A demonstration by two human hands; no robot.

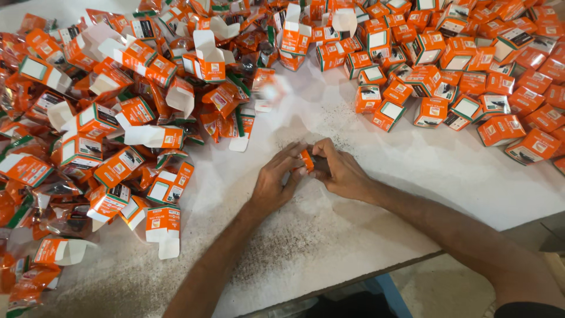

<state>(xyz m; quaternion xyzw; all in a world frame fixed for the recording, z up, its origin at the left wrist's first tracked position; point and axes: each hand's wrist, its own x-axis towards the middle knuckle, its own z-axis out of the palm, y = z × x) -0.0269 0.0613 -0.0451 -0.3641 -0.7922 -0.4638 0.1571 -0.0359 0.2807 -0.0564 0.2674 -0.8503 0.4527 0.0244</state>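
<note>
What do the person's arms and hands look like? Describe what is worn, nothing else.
Both forearms are bare from wrist to elbow. The left hand and right hand wear no gloves, and no rings, watch or bracelets show. A dark sleeve edge appears at the right upper arm, at the bottom right corner.

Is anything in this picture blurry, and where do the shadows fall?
Head view: sharp mostly, but one small orange-and-white box above the hands is smeared by motion blur; soft, even light; the left hand and right hand cast faint shadows on the white table; lines bend slightly toward the edges.
</note>
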